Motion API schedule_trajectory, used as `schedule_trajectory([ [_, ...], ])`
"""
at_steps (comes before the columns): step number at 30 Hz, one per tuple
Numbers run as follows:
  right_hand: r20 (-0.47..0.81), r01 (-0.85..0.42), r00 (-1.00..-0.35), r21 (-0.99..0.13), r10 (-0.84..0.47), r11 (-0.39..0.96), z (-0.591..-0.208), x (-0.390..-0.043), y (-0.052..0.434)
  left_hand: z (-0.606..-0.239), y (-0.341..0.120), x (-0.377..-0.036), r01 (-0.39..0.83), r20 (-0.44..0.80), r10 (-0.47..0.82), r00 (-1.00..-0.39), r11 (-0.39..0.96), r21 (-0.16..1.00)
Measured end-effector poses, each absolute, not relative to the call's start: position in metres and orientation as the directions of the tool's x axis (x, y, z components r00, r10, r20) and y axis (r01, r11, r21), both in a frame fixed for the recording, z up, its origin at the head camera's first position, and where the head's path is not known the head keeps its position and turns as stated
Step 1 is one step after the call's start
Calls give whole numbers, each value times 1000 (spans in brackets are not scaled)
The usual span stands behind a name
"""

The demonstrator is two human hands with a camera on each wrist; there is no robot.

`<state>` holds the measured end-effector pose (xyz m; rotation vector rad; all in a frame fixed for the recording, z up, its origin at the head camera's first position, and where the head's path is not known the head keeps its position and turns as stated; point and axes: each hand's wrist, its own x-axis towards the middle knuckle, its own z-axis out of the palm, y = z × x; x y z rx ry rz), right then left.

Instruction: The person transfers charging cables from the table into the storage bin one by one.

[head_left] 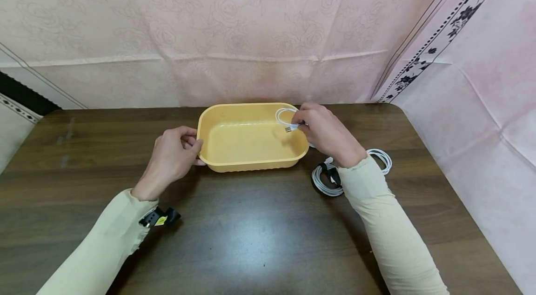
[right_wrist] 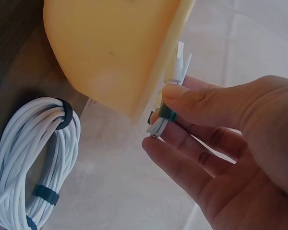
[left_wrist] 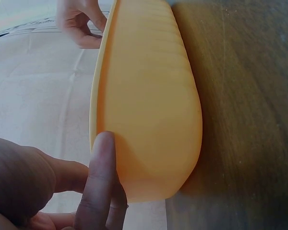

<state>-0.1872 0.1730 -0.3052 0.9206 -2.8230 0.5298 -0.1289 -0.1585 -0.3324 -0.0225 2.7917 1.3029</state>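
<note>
- Right hand (head_left: 324,132) pinches a small coiled white USB cable (head_left: 286,119) between thumb and fingertips, right over the yellow plastic tub (head_left: 251,164) at its 2 o'clock corner. The metal plug pokes out toward the tub's inside.
- The wrist view shows the grip sits right at the dark strap that ties the coil (right_wrist: 166,115). Good spot imo: the cable looks light and floppy, so holding the bundle at its tie should stop the loops from springing apart.
- Left hand (head_left: 173,155) holds the tub's rim at 9 o'clock, thumb on the outer wall (left_wrist: 102,158), fingers curled over the edge. The tub looks like thin, smooth, light plastic, so it'd probably slide on the tabletop (head_left: 259,239) without that hand.
- Two more bundled white cables (head_left: 331,178) lie on the tabletop at about 4 o'clock from the tub, partly under the right sleeve.
</note>
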Motion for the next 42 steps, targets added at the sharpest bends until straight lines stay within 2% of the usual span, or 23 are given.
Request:
schedule_trajectory([
  [19,194,-598,-801,-219,-566,771,-307,-193,165,-333,-158,-130,-57,-79,7,-997,630,775],
  [34,201,-637,-771,-215,-604,741,-311,-196,159,-332,-158,-129,-51,-72,8,-997,627,777],
  [42,183,-629,-777,-204,-602,750,-311,-196,156,-332,-159,-129,-53,-72,5,-997,633,773],
])
